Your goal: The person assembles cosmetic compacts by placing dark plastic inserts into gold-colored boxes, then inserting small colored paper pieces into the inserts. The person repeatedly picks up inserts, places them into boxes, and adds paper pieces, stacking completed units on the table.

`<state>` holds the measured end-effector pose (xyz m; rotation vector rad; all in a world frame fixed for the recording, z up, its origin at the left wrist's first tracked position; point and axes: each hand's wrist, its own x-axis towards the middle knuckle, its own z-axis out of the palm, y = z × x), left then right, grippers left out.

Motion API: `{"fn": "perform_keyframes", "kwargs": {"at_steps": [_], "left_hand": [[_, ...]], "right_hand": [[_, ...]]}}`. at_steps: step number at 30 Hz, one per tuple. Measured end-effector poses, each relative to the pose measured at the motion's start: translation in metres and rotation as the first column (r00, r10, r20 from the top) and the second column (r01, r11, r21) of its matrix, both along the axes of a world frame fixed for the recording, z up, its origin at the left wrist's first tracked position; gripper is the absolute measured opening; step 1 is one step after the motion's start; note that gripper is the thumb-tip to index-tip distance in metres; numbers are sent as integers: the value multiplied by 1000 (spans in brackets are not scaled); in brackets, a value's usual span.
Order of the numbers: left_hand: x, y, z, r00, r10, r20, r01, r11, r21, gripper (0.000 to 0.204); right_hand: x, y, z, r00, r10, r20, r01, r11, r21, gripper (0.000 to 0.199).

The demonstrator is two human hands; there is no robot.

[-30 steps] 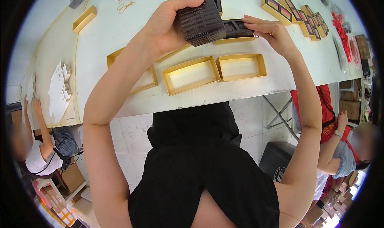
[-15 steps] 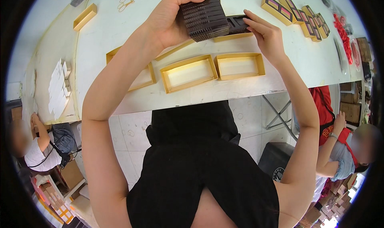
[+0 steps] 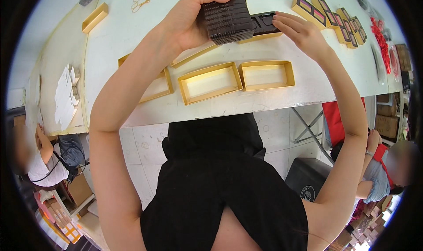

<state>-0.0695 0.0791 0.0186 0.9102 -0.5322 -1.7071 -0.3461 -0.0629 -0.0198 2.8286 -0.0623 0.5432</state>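
My left hand [image 3: 187,24] grips a thick stack of nested black plastic trays [image 3: 227,22], thumb across the top. Just right of the stack, a single black tray [image 3: 263,23] with moulded compartments sits in or on a gold box [image 3: 263,37]; the stack hides its left part. My right hand [image 3: 306,36] rests its outstretched fingertips on that tray's right end. Closer to me stand two gold open boxes with white insides, a middle one [image 3: 213,97] and a right one [image 3: 269,86]. My left forearm partly covers more gold boxes [image 3: 194,56].
Filled gold boxes [image 3: 315,18] cluster at the far right, near red ribbon-like material [image 3: 380,42]. At the left are a lone gold box [image 3: 94,18], gold scissors [image 3: 141,4] and white folded card pieces [image 3: 67,97]. People sit at both sides; a table edge [image 3: 194,119] runs before me.
My right hand has shifted right and its fingers now lie flatter at the tray's end. More of the tray shows. The left hand keeps the stack, moving only slightly.
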Motion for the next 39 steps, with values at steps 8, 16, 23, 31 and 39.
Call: {"fn": "perform_keyframes", "kwargs": {"at_steps": [8,16,23,31,39], "left_hand": [[0,-2,-2,1000,10,9,-10,999,-36,32],[-9,2,6,997,73,25,-72,997,-9,33],[-12,-9,3,988,155,4,-155,988,22,33],[1,-6,-2,993,110,-29,-112,991,-72,37],[-15,6,-4,948,156,279,-84,964,-254,56]], "right_hand": [[3,-5,-3,989,-94,-113,123,947,295,41],[18,19,-20,965,-202,-168,254,881,399,62],[49,19,-20,954,-274,-126,282,958,53,67],[67,16,-21,952,-303,-48,307,935,180,61],[74,63,46,901,-356,248,-225,105,969,35]]}}
